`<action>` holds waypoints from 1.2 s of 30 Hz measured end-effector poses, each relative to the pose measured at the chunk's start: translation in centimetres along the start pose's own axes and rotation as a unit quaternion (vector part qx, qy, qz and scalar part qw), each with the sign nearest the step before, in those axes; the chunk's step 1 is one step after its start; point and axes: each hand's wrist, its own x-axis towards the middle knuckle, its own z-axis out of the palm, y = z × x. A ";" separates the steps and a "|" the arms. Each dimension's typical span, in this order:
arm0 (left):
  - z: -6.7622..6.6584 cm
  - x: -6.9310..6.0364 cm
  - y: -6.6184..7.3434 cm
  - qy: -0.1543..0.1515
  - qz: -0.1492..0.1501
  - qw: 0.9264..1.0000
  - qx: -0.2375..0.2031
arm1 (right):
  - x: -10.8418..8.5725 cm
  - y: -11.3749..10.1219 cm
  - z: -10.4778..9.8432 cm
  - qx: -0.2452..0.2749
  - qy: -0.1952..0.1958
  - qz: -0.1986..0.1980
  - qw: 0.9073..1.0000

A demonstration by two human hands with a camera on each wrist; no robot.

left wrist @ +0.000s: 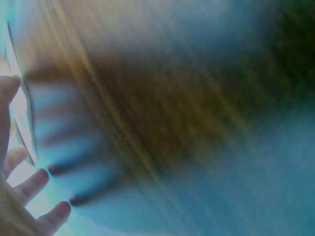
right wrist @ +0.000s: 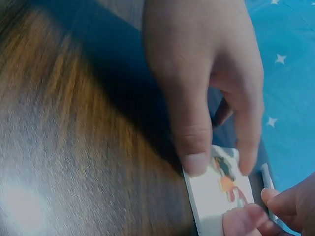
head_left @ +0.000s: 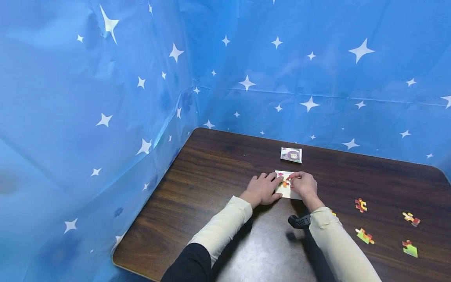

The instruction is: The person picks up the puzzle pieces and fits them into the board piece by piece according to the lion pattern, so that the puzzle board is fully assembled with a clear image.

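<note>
A white card (head_left: 289, 193) with orange and green puzzle pieces (head_left: 284, 183) on it lies on the table. My left hand (head_left: 261, 189) spreads its fingers at the card's left side; in the right wrist view, the left hand (right wrist: 206, 88) has its thumb on the card (right wrist: 204, 201) corner and a finger at the far edge. With bent fingers, my right hand (head_left: 305, 185) pinches a small piece over the card, mostly hidden by the fingertips. At the lower right of that view is the right hand (right wrist: 266, 214). The left wrist view catches the left hand's (left wrist: 24, 191) fingers.
Behind the card lies a small lion picture (head_left: 291, 155). Several loose pieces are on the right, among them a red-orange one (head_left: 361, 205) and a green one (head_left: 410, 248); another is partly behind the right sleeve. A starry blue curtain (head_left: 267, 62) borders the table (head_left: 197, 176).
</note>
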 end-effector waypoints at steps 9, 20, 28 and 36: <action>0.2 0.0 0.5 -0.003 0.027 0.999 0.021 | 0.5 1.2 -2.4 0.020 0.029 0.006 0.999; 0.1 -0.3 0.4 0.001 0.044 0.998 0.034 | 0.9 4.6 -10.9 0.040 0.035 0.013 0.998; -0.1 -0.4 0.3 0.007 0.044 0.998 0.034 | 0.9 7.4 -16.6 0.045 0.060 0.049 0.996; -0.1 0.1 0.6 -0.003 0.040 0.998 0.044 | 0.3 9.6 -18.6 0.027 0.061 0.069 0.995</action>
